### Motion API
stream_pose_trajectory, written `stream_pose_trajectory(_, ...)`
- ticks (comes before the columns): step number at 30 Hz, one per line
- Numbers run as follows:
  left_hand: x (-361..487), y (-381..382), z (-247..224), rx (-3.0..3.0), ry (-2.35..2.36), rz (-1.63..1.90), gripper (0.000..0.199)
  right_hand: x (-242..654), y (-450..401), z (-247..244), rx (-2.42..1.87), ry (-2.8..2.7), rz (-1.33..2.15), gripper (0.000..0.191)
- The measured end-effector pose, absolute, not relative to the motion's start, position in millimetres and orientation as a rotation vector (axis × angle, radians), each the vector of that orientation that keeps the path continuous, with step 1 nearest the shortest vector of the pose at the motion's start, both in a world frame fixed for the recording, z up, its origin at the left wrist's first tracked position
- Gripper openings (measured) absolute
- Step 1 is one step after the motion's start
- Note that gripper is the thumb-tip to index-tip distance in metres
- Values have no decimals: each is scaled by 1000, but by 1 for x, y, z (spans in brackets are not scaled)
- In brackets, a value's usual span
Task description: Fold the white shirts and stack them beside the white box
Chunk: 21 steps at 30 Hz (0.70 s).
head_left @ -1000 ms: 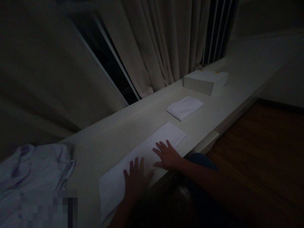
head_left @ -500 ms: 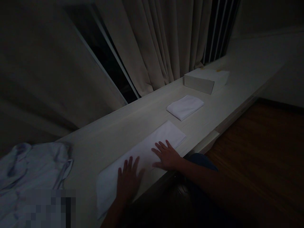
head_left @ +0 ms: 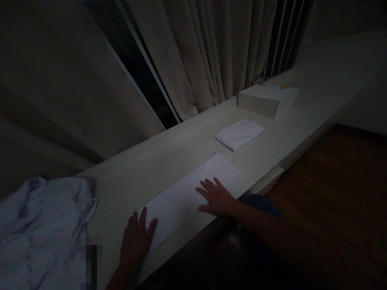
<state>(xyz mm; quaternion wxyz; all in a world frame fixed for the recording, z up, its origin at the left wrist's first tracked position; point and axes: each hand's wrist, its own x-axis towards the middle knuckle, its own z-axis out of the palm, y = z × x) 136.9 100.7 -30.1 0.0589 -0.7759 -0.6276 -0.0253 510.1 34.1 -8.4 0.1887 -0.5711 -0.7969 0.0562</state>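
Note:
A long strip of folded white cloth point(head_left: 181, 197) lies flat on the pale wooden counter point(head_left: 121, 187). On its left end rests my left hand point(head_left: 136, 237), fingers spread, the palm side hidden. My right hand point(head_left: 215, 198) lies flat with fingers apart on the near side of the cloth, toward its right end. Just beyond that end is a smaller folded white cloth point(head_left: 240, 135), apart from both hands.
A crumpled white garment with dark markings point(head_left: 54, 213) lies on the counter at the left. Farther right stands a white box point(head_left: 258, 105). Beige curtains point(head_left: 208, 52) hang along the back edge. An open drawer point(head_left: 267, 180) juts out below the counter's front edge.
My left hand has slid left along the cloth to its left end. My right hand stays in about the same place on it. The view has shifted slightly.

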Motion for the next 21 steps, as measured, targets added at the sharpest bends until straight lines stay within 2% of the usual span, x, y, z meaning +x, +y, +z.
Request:
stream_pose_trajectory(7,159,95,-12,-2262,-1744,21,71,509,35,-10,-1599,-2225,145,80)
stream_pose_trajectory(13,259,106,-4,-2536,-1482,-61,69,509,35,-10,-1603,-2213,114,79)
stream_pose_trajectory(16,305,115,-12,-2628,-1539,-80,72,508,34,-8,-1619,-2214,92,78)
stream_pose_trajectory(21,291,128,-25,-2590,-1647,-130,78,509,33,-6,-1626,-2209,82,77)
